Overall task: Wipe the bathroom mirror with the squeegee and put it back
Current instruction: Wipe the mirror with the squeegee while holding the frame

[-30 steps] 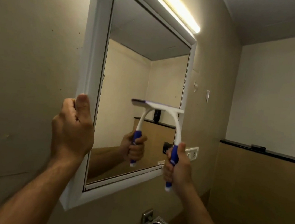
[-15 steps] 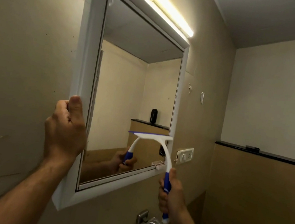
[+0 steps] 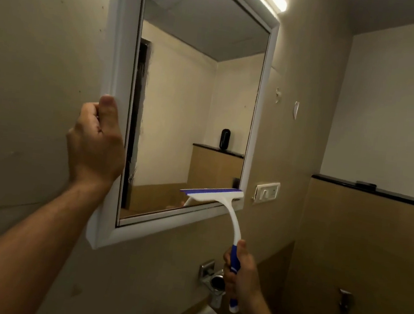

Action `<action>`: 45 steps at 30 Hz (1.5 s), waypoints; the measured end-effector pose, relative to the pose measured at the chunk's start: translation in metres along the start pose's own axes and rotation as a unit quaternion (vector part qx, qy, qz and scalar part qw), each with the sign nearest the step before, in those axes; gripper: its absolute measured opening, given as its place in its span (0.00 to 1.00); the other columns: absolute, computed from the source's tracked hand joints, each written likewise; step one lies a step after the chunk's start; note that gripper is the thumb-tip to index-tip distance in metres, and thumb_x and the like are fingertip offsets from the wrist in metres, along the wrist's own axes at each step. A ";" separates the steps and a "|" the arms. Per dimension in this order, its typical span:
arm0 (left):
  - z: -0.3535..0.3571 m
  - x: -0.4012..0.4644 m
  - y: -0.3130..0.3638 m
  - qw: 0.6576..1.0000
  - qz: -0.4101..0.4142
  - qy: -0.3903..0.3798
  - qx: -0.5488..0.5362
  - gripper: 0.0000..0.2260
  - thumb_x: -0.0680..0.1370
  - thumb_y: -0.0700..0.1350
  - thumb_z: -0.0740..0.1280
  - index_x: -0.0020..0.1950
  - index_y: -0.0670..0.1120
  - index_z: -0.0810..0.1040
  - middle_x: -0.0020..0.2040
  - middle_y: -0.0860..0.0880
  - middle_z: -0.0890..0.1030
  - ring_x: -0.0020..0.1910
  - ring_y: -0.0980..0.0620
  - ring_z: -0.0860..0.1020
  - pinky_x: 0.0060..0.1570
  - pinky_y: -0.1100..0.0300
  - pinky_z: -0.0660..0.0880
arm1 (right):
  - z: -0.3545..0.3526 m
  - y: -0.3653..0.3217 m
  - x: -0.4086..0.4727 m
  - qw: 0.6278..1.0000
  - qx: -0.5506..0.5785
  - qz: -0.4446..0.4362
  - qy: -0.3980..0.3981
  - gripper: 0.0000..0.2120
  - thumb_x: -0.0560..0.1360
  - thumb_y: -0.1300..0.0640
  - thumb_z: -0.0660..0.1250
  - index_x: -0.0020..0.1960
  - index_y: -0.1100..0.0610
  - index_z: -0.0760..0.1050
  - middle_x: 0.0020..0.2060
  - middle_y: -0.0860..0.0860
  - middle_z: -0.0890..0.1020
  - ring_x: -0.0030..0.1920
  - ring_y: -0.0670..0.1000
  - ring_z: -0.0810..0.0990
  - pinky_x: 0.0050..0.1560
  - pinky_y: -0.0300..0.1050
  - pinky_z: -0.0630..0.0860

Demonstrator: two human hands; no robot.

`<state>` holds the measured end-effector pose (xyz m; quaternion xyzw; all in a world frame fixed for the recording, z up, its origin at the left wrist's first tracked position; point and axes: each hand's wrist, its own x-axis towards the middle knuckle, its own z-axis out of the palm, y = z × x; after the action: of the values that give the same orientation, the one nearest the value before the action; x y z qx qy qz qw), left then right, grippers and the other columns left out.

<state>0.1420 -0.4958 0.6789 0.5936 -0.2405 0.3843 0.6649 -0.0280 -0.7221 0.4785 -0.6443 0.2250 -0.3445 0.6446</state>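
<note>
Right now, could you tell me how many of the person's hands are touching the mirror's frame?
1. The left hand grips the white frame at its left edge. The right hand holds the squeegee handle below the mirror, clear of the frame.

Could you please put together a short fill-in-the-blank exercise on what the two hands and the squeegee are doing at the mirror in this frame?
1. The right hand grips the squeegee by its ____ handle.
2. The left hand holds the mirror frame on its ____ side.
3. The squeegee's blade sits at the mirror's lower ____ corner.
4. The colour of the mirror frame is ____.

Missing words: blue; left; right; white
</note>
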 end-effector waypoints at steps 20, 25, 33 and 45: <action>-0.004 -0.004 0.003 1.000 -0.010 -0.018 -0.010 0.20 0.82 0.58 0.50 0.43 0.45 0.70 0.30 0.54 0.70 0.27 0.64 0.70 0.25 0.77 0.62 | 0.099 -0.078 -0.045 0.994 0.036 -0.101 -0.020 0.34 0.68 0.26 0.54 0.47 0.58 0.73 0.23 0.47 0.69 0.22 0.46 0.65 0.22 0.39 0.64; -0.003 -0.004 0.002 0.999 -0.008 -0.024 -0.031 0.21 0.81 0.59 0.51 0.43 0.45 0.70 0.30 0.52 0.70 0.25 0.62 0.70 0.22 0.75 0.63 | 0.116 -0.062 -0.050 0.991 0.031 -0.128 -0.022 0.30 0.71 0.31 0.53 0.42 0.59 0.72 0.23 0.47 0.69 0.21 0.46 0.65 0.22 0.38 0.64; -0.002 -0.003 -0.001 0.999 0.001 -0.015 -0.034 0.19 0.82 0.57 0.51 0.41 0.45 0.69 0.29 0.53 0.69 0.26 0.68 0.69 0.24 0.75 0.64 | 0.117 0.000 -0.070 0.995 0.027 -0.091 -0.018 0.24 0.73 0.38 0.52 0.36 0.59 0.68 0.22 0.50 0.67 0.20 0.47 0.64 0.22 0.37 0.62; -0.001 -0.002 -0.003 1.000 0.008 -0.010 -0.006 0.18 0.82 0.56 0.51 0.38 0.48 0.67 0.30 0.55 0.68 0.28 0.70 0.69 0.25 0.74 0.61 | 0.116 -0.008 -0.070 0.994 0.033 -0.088 -0.049 0.25 0.73 0.33 0.52 0.38 0.55 0.70 0.23 0.46 0.68 0.21 0.45 0.63 0.22 0.37 0.63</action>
<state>0.1435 -0.4950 0.6752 0.5911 -0.2544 0.3824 0.6631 0.0095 -0.5920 0.4837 -0.6562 0.1242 -0.3751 0.6429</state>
